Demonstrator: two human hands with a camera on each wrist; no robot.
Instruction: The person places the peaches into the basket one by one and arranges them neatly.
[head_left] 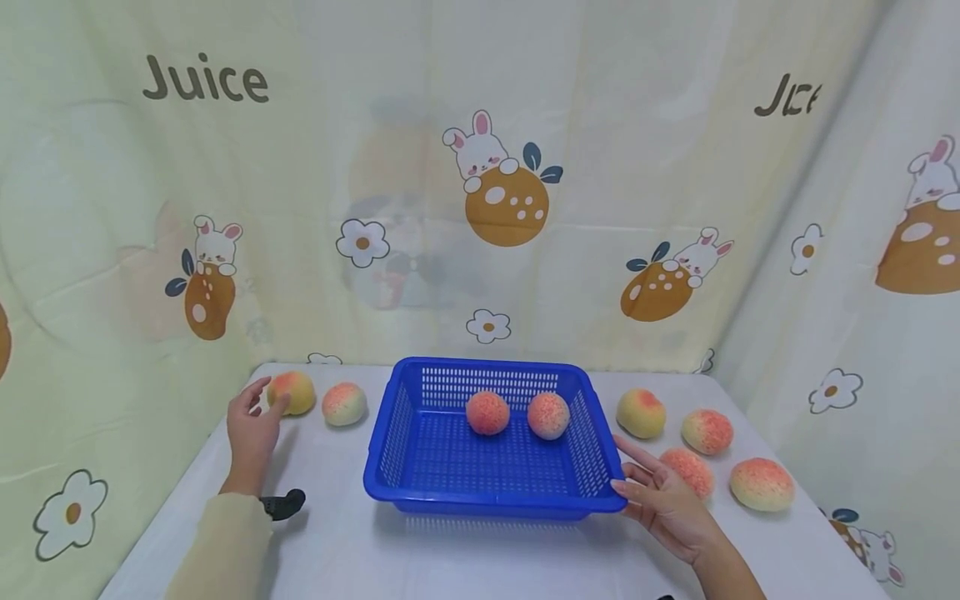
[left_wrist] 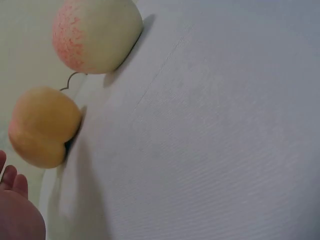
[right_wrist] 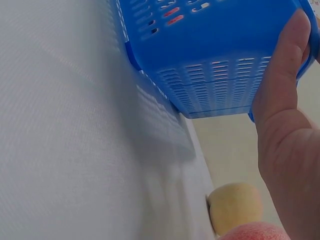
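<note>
A blue plastic basket (head_left: 495, 502) stands mid-table with two pink-red peaches (head_left: 487, 413) inside, towards its back right. My right hand (head_left: 663, 504) grips the basket's rim at the near right corner; in the right wrist view its thumb (right_wrist: 285, 75) lies along the blue wall. At the far left, my left hand (head_left: 251, 429) is beside a yellow peach (head_left: 294, 393), fingers loosely bent. The left wrist view shows a gap between those fingers (left_wrist: 20, 185) and the yellow peach (left_wrist: 45, 127). A pale peach with a pink top (head_left: 344, 404) lies just right of it.
Right of the basket lie a yellow peach (head_left: 641, 413) and several pink-topped ones, one peach (head_left: 687, 472) partly behind my right hand. A white cloth (head_left: 330, 550) covers the table. Printed curtains (head_left: 405, 317) hang behind and at the sides. A black device (head_left: 283, 504) sits at my left wrist.
</note>
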